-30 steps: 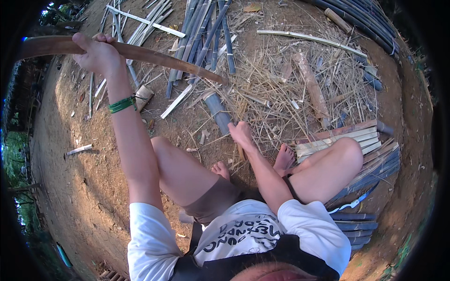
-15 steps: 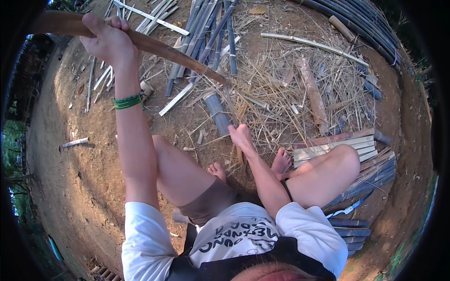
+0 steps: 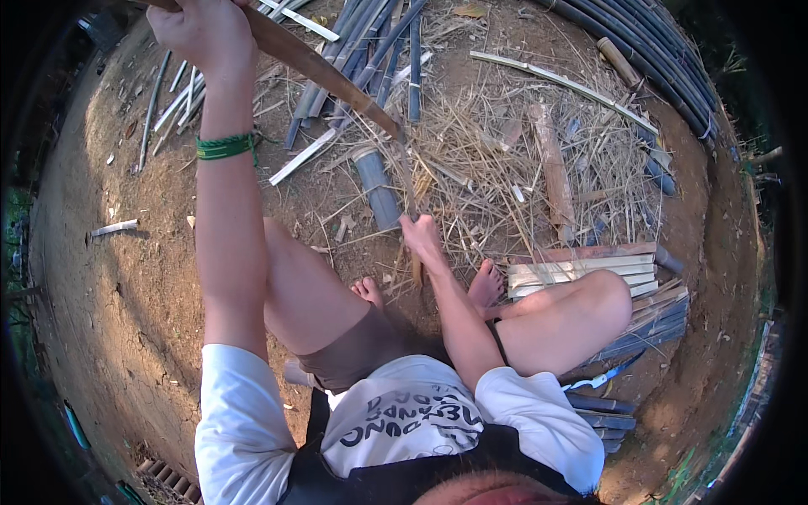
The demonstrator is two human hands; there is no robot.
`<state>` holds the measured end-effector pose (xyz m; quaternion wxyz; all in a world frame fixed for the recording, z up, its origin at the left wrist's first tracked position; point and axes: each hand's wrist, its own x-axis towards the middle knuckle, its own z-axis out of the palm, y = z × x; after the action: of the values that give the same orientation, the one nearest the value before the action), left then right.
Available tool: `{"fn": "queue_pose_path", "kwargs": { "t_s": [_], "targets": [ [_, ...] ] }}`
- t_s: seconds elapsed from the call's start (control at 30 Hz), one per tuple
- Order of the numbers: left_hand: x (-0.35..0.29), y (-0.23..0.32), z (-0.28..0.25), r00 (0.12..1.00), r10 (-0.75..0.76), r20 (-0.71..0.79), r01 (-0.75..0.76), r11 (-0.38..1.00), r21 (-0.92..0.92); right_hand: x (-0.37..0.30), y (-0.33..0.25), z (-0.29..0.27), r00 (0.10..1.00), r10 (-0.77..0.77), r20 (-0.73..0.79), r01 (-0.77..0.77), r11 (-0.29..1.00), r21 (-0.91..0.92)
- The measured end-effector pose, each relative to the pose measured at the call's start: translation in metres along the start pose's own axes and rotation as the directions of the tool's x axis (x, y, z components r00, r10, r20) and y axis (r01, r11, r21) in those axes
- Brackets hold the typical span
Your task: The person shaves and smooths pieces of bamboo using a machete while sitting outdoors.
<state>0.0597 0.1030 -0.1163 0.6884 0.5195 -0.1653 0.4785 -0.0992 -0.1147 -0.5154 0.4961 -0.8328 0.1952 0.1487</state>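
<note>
High at the left, my left hand (image 3: 206,38) is closed around a long brown bamboo strip (image 3: 316,71), which slants down to the right. The strip's lower end meets a narrow blade near the middle of the ground ahead. My right hand (image 3: 422,236) is closed on what looks like a long-handled knife (image 3: 409,192), its blade pointing away from me and its handle end showing below my fist. Just left of the blade is a short grey bamboo section (image 3: 376,189). Exactly how the edge touches the strip is too small to make out.
Thin shavings (image 3: 480,160) litter the ground ahead, with a brown bamboo piece (image 3: 553,172) among them. Dark bamboo strips (image 3: 362,50) lie in a heap beyond. Pale split slats (image 3: 581,271) are stacked by my right knee, near a blue-and-white knife (image 3: 602,375). Long poles (image 3: 648,59) lie far right.
My left hand has moved farther up and away with the strip, more of whose upper part is now out of view. My right hand still grips the knife; the whole view has shifted slightly.
</note>
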Motion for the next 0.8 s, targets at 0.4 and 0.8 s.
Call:
{"fn": "queue_pose_path", "kwargs": {
  "t_s": [0.4, 0.8],
  "targets": [
    [-0.008, 0.004, -0.012, 0.996, -0.057, -0.074, 0.055, 0.998, -0.023, 0.033, 0.031, 0.0, 0.991, 0.102, 0.081, -0.101, 0.995, -0.018],
    [-0.058, 0.118, -0.13, 0.854, -0.223, -0.469, 0.097, 0.956, -0.276, -0.022, -0.112, -0.018, 0.987, -0.153, 0.049, 0.052, 0.596, 0.801]
  ]
}}
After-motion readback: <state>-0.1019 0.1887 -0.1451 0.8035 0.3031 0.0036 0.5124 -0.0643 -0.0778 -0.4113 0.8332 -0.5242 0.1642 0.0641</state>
